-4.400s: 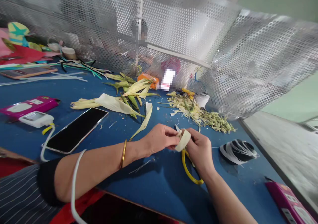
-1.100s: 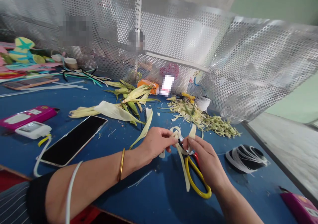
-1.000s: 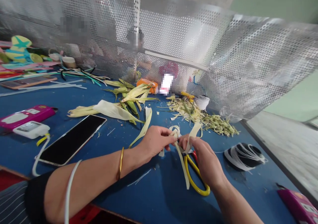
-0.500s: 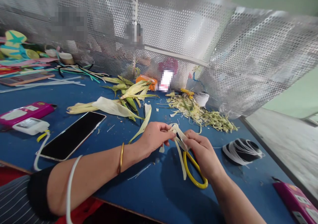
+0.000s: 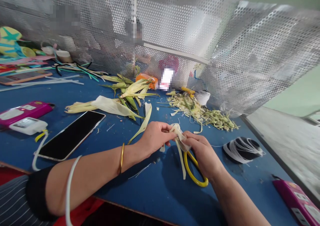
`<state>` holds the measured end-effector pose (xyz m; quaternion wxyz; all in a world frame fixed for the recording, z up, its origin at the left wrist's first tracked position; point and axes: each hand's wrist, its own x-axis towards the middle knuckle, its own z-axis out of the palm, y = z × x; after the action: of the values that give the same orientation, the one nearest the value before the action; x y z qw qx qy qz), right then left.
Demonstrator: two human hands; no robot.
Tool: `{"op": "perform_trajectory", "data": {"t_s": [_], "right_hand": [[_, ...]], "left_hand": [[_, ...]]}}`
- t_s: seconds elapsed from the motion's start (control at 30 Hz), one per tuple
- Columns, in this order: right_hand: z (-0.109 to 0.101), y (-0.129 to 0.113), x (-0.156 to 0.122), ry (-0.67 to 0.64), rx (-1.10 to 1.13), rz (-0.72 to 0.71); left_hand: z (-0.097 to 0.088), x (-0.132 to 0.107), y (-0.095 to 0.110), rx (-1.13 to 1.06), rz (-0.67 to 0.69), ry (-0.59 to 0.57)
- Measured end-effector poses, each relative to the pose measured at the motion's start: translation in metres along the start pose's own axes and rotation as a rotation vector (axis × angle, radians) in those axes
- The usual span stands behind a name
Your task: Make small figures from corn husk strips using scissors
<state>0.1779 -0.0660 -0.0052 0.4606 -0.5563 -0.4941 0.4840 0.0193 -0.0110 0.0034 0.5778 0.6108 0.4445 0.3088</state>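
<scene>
Over the middle of the blue table, my left hand [image 5: 156, 137] is closed, its thumb and fingers pinching a pale corn husk strip [image 5: 175, 130] that is looped at the top. A long, narrow tail hangs from it. My right hand [image 5: 203, 152] is closed too, pressing the other part of the husk between thumb and fingers. Yellow-handled scissors [image 5: 203, 183] are held in the same hand, their handle loops hanging below the palm and their blades hidden by husk and fingers. A loose husk piece [image 5: 146, 121] lies just beyond my left hand.
More corn husks [image 5: 112, 107] and a heap of husk scraps [image 5: 192, 109] lie further back. To the left are a dark phone [image 5: 72, 136] and a magenta device [image 5: 27, 114]. On the right stand a thread spool [image 5: 242, 150] and another magenta device [image 5: 297, 199]. A perforated screen [image 5: 175, 25] borders the back.
My right hand has shifted slightly towards my left. The husk between the hands now lies closer together, and the dark gap seen there before is covered. The view has shifted a little.
</scene>
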Motion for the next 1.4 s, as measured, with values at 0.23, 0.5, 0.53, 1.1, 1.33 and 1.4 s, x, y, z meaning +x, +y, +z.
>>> {"op": "perform_trajectory", "data": {"t_s": [0.23, 0.5, 0.53, 1.1, 1.33, 1.4], "right_hand": [[0.003, 0.002, 0.003, -0.041, 0.270, 0.178], [0.005, 0.004, 0.006, -0.057, 0.287, 0.182], [0.005, 0.004, 0.005, -0.043, 0.271, 0.174], [0.005, 0.002, 0.000, 0.181, -0.466, -0.292], [0.002, -0.001, 0.001, 0.265, -0.154, -0.232], [0.003, -0.003, 0.001, 0.243, -0.048, -0.182]], "left_hand": [[0.003, 0.002, -0.006, -0.065, 0.037, 0.016], [0.003, 0.000, -0.003, 0.000, 0.076, 0.027], [0.003, 0.000, -0.002, 0.010, 0.083, 0.027], [0.001, -0.003, -0.007, 0.431, 0.254, -0.067], [0.001, -0.006, -0.004, 0.432, 0.247, -0.194], [0.000, -0.007, -0.003, 0.396, 0.232, -0.263]]}}
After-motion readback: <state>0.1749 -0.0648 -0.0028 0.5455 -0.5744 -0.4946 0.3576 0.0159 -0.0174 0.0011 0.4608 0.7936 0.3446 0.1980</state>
